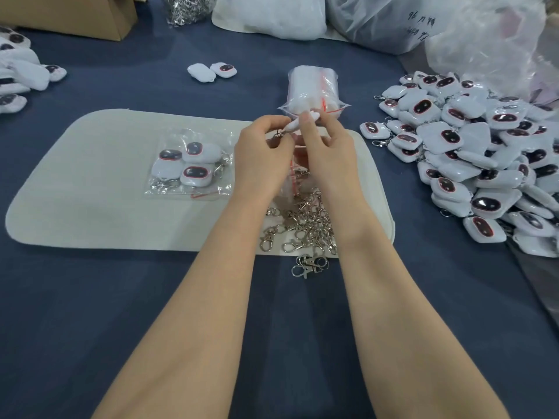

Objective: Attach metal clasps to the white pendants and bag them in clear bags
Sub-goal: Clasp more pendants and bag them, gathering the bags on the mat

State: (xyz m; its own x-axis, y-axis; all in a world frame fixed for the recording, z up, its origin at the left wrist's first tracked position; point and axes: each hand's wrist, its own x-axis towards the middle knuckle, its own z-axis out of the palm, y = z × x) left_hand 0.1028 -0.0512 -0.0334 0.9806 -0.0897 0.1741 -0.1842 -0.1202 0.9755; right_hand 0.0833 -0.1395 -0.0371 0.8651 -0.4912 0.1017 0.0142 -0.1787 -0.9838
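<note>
Two bare forearms are reaching out over the blue-covered desk (90, 297) from its near edge. A pale felt mat (90, 213) is lying across the middle of the desk. At the mat's near right corner, a tangle of loose clasps (305, 231) is spilling over the edge, between the two wrists.

Over the far edge of the mat, the left hand (263, 158) and the right hand (328, 155) are meeting around one white pendant (295, 124). The left fingers are curling and pinching its end, where a small metal ring (277, 135) is hanging. The right thumb and forefinger are pinching its other end. A clear bag (286, 189) with a red strip is showing between the palms; which fingers are holding it cannot be told.

To the left, on the mat, a filled bag (208, 190) is lying flat with four pendants inside. Just past the mat's far edge, a stack of clear bags (313, 86) is sitting. Two single pendants (211, 71) are lying further out. A big heap of pendants (472, 164) is crowding the right edge, and a smaller heap (21, 74) is lying along the left edge. At the far edge, a cardboard box (75, 16) and white plastic sacks (272, 16) are standing.
</note>
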